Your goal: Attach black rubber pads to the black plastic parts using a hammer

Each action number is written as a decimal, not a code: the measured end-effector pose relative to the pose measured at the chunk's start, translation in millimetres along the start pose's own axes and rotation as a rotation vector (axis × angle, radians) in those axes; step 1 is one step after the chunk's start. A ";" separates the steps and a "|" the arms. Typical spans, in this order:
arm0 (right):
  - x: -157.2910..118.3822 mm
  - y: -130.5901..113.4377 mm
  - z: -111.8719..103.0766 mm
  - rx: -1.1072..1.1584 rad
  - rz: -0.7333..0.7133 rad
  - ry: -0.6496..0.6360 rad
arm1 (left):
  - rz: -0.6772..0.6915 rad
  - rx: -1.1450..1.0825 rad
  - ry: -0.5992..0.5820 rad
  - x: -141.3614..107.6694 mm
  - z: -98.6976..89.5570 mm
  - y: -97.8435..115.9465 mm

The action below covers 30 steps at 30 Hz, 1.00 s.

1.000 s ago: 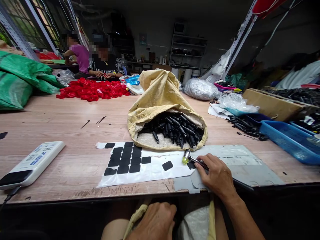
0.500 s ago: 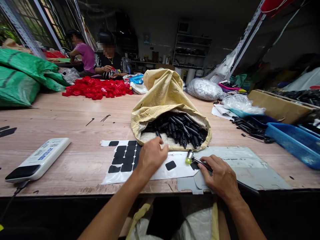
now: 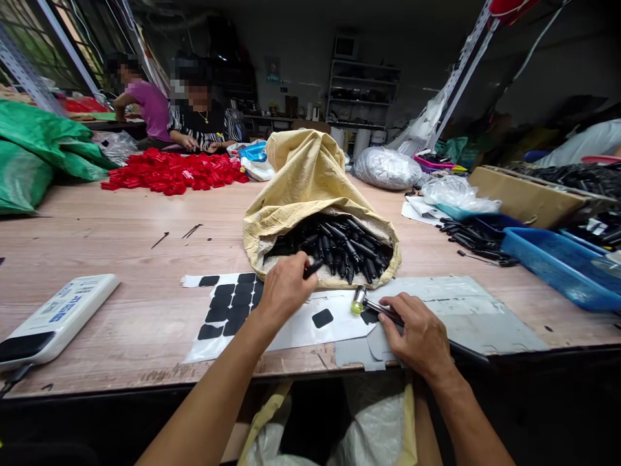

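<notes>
A small black piece [image 3: 314, 268] was pinched in the fingertips of the left hand [image 3: 287, 286], at the near lip of the yellow sack [image 3: 317, 181]. Its visible end pointed right and slightly far, its long axis slanting across the sack's mouth; the rest was hidden by the fingers. The left hand was the nearer one to the slender black parts [image 3: 347, 249] heaped inside. The hammer [image 3: 359, 301] lay right of the piece and a little nearer, well apart from it, its handle running near and right through the curled fingers of the right hand [image 3: 418, 333]. Beneath both was a white sheet [image 3: 286, 341] bearing black patches [image 3: 235, 301], with a grey board [image 3: 485, 320] to the right. Farther out were a blue tray [image 3: 557, 262] at right, a white device [image 3: 61, 310] at left, and red pieces [image 3: 174, 171] far left, before a co-worker in stripes.
</notes>
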State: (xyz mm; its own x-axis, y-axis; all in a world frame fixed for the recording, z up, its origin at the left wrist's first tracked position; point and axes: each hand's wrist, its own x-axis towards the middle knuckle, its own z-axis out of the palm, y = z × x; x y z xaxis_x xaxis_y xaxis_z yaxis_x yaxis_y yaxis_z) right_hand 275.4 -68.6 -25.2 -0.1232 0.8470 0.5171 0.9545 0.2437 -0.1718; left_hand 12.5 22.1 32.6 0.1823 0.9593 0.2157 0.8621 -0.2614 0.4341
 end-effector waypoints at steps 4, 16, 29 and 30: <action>1.4 0.8 -0.5 -0.006 0.015 -0.053 | 0.253 -0.233 -0.138 -36.8 12.4 -4.4; 4.6 -31.8 -15.0 0.218 -0.004 -0.009 | 0.159 -0.427 -0.159 -46.0 27.7 -12.5; 1.5 -77.4 -14.1 0.397 -0.100 -0.061 | 0.146 -0.427 -0.137 -46.7 30.1 -13.1; 0.7 -76.8 -13.8 0.370 -0.099 -0.083 | 0.146 -0.429 -0.132 -46.6 30.6 -13.1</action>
State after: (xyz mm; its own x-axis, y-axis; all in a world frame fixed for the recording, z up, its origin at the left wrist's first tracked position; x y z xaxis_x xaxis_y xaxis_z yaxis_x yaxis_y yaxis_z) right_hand 205.7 -93.2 0.0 -0.2455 0.8428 0.4790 0.7764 0.4668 -0.4234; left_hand 7.2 -15.9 -9.9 0.3699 0.9072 0.2003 0.5546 -0.3885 0.7358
